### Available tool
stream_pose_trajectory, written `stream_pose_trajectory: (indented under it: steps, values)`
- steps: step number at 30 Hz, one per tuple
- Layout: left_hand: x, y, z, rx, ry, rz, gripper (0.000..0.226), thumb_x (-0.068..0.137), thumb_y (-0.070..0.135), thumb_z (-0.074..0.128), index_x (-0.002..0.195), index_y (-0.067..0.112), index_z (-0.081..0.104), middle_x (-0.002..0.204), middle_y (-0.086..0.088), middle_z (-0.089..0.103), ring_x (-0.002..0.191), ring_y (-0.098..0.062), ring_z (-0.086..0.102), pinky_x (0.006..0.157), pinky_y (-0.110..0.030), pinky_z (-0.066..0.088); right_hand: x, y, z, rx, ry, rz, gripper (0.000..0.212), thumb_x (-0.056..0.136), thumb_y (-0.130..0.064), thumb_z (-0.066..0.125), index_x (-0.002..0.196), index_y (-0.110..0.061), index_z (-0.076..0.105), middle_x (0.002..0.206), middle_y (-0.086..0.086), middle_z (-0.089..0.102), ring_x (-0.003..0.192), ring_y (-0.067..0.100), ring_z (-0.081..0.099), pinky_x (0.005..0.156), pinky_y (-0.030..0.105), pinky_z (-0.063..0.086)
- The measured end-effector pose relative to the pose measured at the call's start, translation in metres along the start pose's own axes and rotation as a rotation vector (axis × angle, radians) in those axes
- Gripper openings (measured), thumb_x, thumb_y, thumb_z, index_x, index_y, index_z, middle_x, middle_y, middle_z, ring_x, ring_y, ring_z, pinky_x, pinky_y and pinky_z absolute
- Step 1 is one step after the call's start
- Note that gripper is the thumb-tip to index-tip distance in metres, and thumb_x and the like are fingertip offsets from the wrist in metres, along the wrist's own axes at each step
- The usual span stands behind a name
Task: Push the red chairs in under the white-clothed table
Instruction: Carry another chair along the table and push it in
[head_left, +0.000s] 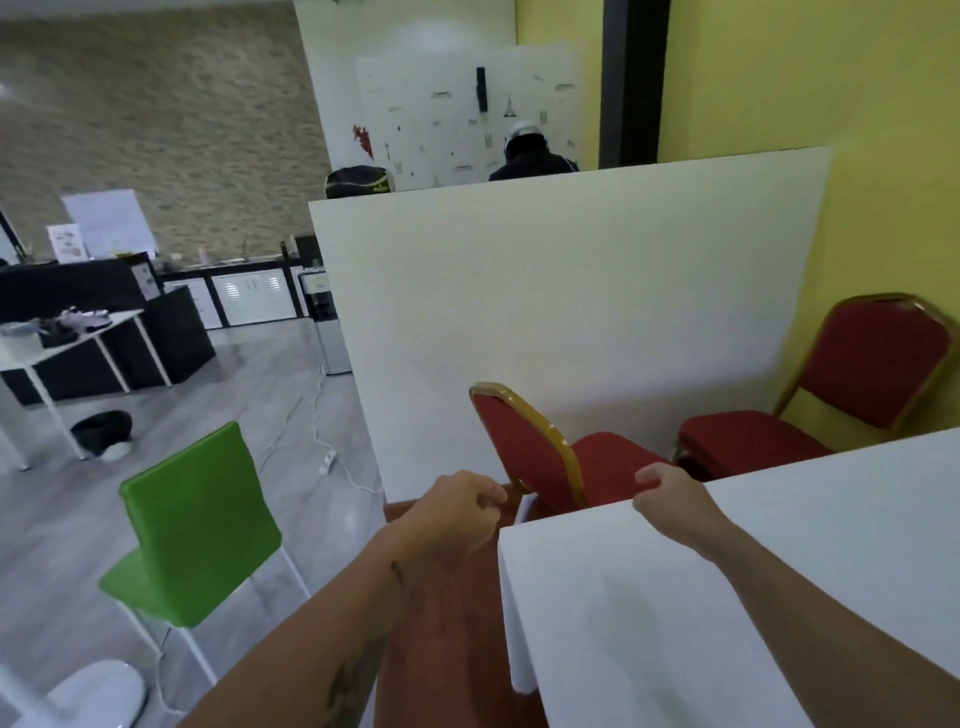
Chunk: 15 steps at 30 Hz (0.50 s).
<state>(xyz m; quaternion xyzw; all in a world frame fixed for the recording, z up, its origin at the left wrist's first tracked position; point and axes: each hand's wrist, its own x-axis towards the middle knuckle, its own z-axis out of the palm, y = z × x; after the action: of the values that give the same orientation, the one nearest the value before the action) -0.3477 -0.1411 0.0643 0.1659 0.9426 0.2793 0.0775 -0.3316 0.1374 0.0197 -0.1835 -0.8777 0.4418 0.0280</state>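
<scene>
2 hands (457, 512) (670, 501) just short of near red chair (524, 441), table (779, 571) right

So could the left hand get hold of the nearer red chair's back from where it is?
Probably yes. The left hand hovers loosely curled just beside the nearer chair's back, with only open air between them. The white tablecloth hangs to the right, under the right hand, and does not block the way.

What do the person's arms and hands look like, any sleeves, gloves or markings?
Both forearms are bare, with no sleeves in view and no gloves, watch or rings visible. The left forearm carries dark tattoos: a small mark nearer the wrist and a larger dark design farther up the arm. The left hand and right hand are bare; the right forearm shows no markings.
</scene>
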Motion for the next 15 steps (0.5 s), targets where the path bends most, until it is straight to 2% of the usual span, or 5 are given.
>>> stream_pose_trajectory:
  steps: [8, 13, 15]
  values:
    - [0.142, -0.066, -0.026, 0.038, -0.058, 0.09, 0.039, 0.095, 0.017, 0.046, 0.13, 0.023, 0.063, 0.133, -0.004, 0.063, 0.115, -0.022, 0.06, 0.098, -0.032, 0.049, 0.107, -0.037, 0.064, -0.078, -0.016, 0.061, 0.056, 0.084, -0.012, 0.058, 0.14, -0.015, 0.052, 0.139, 0.01, 0.057, 0.123, 0.03, 0.054, 0.096, 0.04, 0.049]
    - [0.219, -0.108, -0.04, 0.065, -0.137, 0.187, 0.043, 0.092, 0.017, 0.051, 0.134, 0.02, 0.06, 0.134, -0.005, 0.061, 0.118, -0.023, 0.057, 0.098, -0.03, 0.045, 0.157, -0.062, 0.102, -0.15, -0.022, 0.133, 0.06, 0.083, -0.017, 0.057, 0.143, -0.017, 0.048, 0.143, 0.008, 0.054, 0.13, 0.031, 0.05, 0.106, 0.049, 0.044]
    - [0.248, -0.12, -0.047, 0.072, -0.157, 0.225, 0.043, 0.091, 0.016, 0.053, 0.133, 0.019, 0.06, 0.135, -0.005, 0.06, 0.121, -0.023, 0.055, 0.095, -0.026, 0.042, 0.173, -0.069, 0.114, -0.161, -0.005, 0.159, 0.059, 0.085, -0.016, 0.057, 0.143, -0.015, 0.047, 0.141, 0.008, 0.054, 0.126, 0.029, 0.051, 0.1, 0.043, 0.048]
